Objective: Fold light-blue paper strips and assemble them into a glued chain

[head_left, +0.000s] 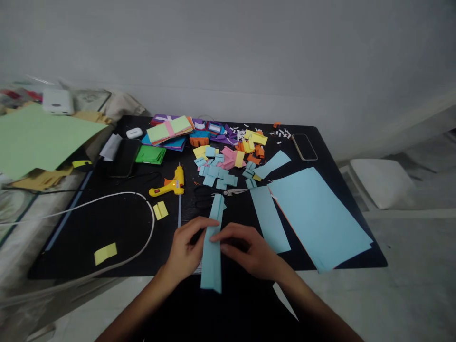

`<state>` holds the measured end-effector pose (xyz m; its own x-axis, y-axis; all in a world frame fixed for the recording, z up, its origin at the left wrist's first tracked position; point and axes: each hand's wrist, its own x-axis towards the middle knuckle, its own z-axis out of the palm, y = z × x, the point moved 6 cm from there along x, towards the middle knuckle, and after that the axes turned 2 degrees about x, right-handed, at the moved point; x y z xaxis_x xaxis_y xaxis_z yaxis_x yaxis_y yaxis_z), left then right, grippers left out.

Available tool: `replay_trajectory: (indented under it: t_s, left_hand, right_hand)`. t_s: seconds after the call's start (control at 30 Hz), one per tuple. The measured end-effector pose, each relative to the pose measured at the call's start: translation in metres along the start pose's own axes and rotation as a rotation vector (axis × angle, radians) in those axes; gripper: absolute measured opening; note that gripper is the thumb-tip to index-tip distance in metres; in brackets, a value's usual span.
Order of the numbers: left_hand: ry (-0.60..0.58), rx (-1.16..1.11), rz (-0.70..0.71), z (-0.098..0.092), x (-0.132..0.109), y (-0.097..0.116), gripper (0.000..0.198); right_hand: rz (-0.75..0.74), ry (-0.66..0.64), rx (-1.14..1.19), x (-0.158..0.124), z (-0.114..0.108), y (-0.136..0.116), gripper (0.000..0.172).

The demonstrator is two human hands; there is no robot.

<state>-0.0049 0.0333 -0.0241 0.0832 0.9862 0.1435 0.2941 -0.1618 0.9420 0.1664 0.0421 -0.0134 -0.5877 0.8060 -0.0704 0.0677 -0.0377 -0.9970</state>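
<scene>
A long folded strip of light blue paper (pixel 212 259) runs lengthwise between my hands, its near end hanging past the table's front edge. My left hand (pixel 188 244) grips its left side, with the fingers partly behind the paper. From the right, my right hand (pixel 247 247) pinches the strip's edge between thumb and fingers. Just beyond the strip's far end lie scissors (pixel 235 192), their dark handles partly covered by it. Small folded light blue paper pieces (pixel 215 175) are heaped behind the scissors. To the left rests a yellow glue gun (pixel 171 183).
Large light blue sheets (pixel 317 218) and a cut blue strip (pixel 270 218) cover the table's right side. A phone (pixel 304 147) lies at the back right. A white cable (pixel 153 218) loops across the left. Coloured paper stacks (pixel 169 130) and white scraps sit along the back.
</scene>
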Motion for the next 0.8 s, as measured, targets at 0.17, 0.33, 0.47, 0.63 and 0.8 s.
replay_trajectory:
  t_s: [0.17,0.33,0.47,0.63,0.8]
  left_hand:
    - [-0.044,-0.102,-0.085,-0.003,-0.001,-0.008,0.032]
    - [0.006,-0.096,-0.163,0.002,-0.003,-0.015,0.014]
    - [-0.039,-0.114,-0.175,0.010,-0.004,-0.013,0.012]
    - [-0.167,-0.193,-0.187,0.013,-0.004,-0.004,0.025]
    - [-0.323,-0.420,-0.291,0.019,-0.006,-0.005,0.044]
  right_hand:
    - [0.077,0.102,0.185,0.000,-0.001,0.015,0.019]
    - [0.116,0.378,0.342,0.005,-0.008,0.040,0.028]
    - [-0.052,0.489,0.027,0.007,-0.017,0.032,0.020]
    - [-0.310,0.581,-0.592,-0.001,-0.013,0.010,0.035]
    - [-0.474,0.591,-0.753,-0.006,-0.009,0.004,0.047]
